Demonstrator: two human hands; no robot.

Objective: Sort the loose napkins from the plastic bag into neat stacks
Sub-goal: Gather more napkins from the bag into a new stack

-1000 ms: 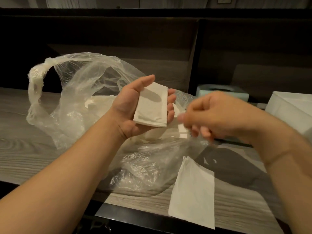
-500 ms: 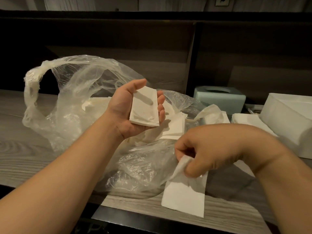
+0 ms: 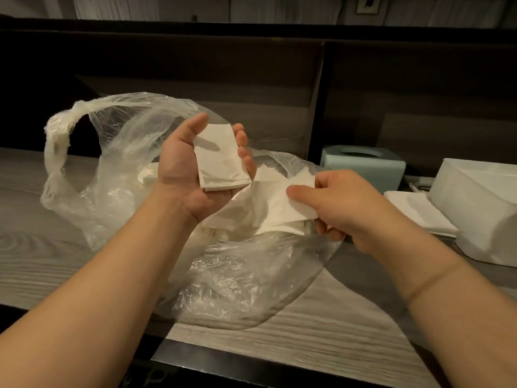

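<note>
The left hand (image 3: 193, 175) cups a small squared stack (image 3: 221, 161) in its palm, fingers curled at its edge; the right hand (image 3: 338, 203), down at the counter a moment ago, now pinches a loose napkin (image 3: 282, 208) at the mouth of the plastic bag (image 3: 128, 163); likely next onto the stack; more lie inside the bag on the counter (image 3: 321, 337).

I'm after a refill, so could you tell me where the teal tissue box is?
Right of centre at the counter's back, the teal tissue box sits behind the plastic bag.
</note>
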